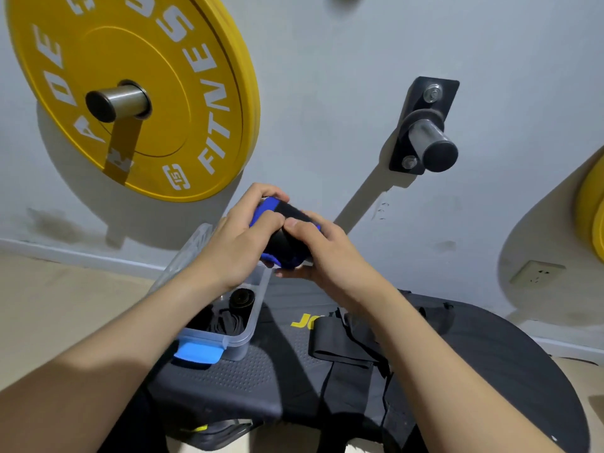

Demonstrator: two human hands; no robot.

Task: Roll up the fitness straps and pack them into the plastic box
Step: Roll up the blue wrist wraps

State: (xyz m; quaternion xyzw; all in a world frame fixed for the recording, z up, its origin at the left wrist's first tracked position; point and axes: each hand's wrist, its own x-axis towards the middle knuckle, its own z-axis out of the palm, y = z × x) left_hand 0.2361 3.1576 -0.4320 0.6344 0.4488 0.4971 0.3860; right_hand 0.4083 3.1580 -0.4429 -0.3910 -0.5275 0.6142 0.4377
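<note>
Both hands hold a rolled blue and black fitness strap (283, 237) in the air above the far end of the clear plastic box (243, 338). My left hand (242, 243) grips the roll from the left, with the thumb on its blue edge. My right hand (327, 253) grips it from the right and from below. The box stands on a black padded bench (261, 380) and has a blue latch (196, 353) at its near end. Dark rolled straps (228, 317) lie inside it. Loose black straps (346, 348) lie on the bench under my right forearm.
A yellow weight plate (137, 89) hangs on a wall peg at the upper left. An empty metal peg on a black bracket (428, 135) sticks out of the wall at the right. Another yellow plate (591, 207) shows at the right edge. The box's clear lid (192, 253) stands open toward the wall.
</note>
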